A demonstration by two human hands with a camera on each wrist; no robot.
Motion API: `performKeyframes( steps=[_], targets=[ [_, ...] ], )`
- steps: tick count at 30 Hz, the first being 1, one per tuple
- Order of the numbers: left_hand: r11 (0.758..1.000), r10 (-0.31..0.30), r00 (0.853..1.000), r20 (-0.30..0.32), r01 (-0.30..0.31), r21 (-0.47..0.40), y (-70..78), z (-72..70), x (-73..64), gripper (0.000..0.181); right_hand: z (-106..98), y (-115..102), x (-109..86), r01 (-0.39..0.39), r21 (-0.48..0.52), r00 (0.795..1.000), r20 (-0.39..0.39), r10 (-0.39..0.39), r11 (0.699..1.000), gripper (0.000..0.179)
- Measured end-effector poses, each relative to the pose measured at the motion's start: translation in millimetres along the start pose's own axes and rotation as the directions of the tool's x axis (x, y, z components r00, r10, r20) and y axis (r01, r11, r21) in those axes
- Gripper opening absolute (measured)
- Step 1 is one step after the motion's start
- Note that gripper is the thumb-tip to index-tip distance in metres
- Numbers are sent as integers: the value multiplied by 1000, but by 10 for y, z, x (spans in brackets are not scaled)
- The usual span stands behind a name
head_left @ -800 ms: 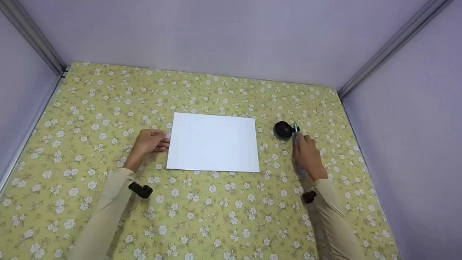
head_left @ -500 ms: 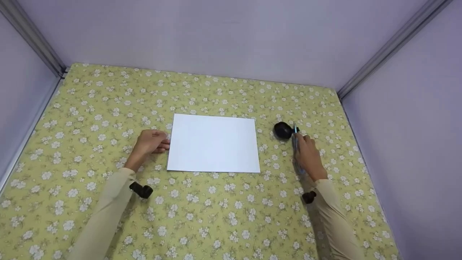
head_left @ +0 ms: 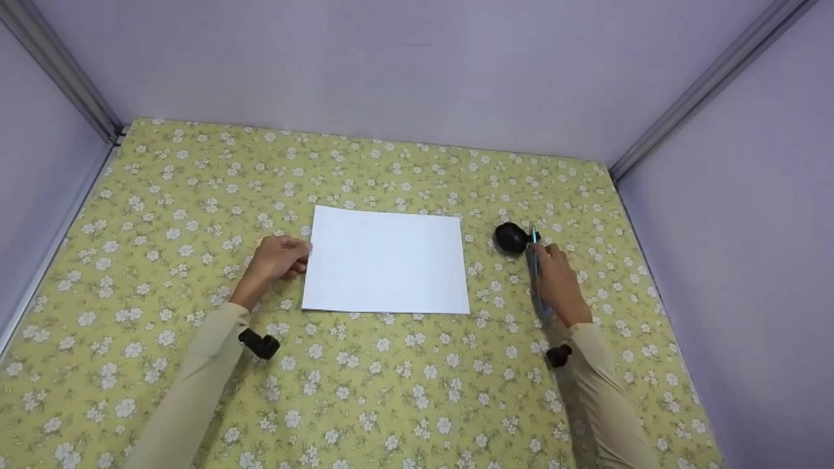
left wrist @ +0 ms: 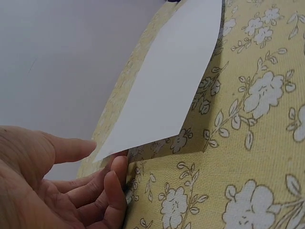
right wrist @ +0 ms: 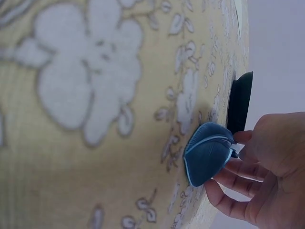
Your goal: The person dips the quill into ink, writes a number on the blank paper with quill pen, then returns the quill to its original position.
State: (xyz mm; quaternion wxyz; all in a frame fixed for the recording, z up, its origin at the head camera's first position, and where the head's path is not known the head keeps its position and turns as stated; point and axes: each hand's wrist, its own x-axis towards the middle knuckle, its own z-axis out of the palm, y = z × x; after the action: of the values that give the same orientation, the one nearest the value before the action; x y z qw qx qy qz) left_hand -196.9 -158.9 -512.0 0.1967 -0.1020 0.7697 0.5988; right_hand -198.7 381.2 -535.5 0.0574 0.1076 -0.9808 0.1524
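A sheet of white paper [head_left: 387, 266] lies on the flowered cloth. At its left edge is my left hand [head_left: 276, 259]; in the left wrist view the thumb [left wrist: 74, 149] is above the paper's end and the fingers are at its underside, with that end raised off the cloth. My right hand [head_left: 559, 283] grips a blue leaf-shaped dish [right wrist: 208, 153] by its edge, tilted up on its side. Only a thin strip of the dish shows in the head view. Just beyond it sits a round black cup-like thing [head_left: 511, 238] with a short handle.
A yellow cloth with white flowers [head_left: 391, 391] covers the table. Pale walls [head_left: 417, 71] close in the back and both sides. A small black camera [head_left: 259, 344] is on the left wrist, another [head_left: 558, 355] on the right.
My left thumb and fingers have come in slightly to the right, up to the paper's edge. The right hand and the blue dish have hardly moved.
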Motion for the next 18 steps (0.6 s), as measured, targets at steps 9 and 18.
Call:
performKeyframes(
  steps=[9,18],
  targets=[
    [998,-34,999,32,35,-42,-76,-2,49,50,-40,-3,38,49,-6,999,-21,-49,999,32],
    [998,9,999,52,-6,-58,-127,18,28,50,-29,34,103,44,11,998,-56,-43,999,22]
  ],
)
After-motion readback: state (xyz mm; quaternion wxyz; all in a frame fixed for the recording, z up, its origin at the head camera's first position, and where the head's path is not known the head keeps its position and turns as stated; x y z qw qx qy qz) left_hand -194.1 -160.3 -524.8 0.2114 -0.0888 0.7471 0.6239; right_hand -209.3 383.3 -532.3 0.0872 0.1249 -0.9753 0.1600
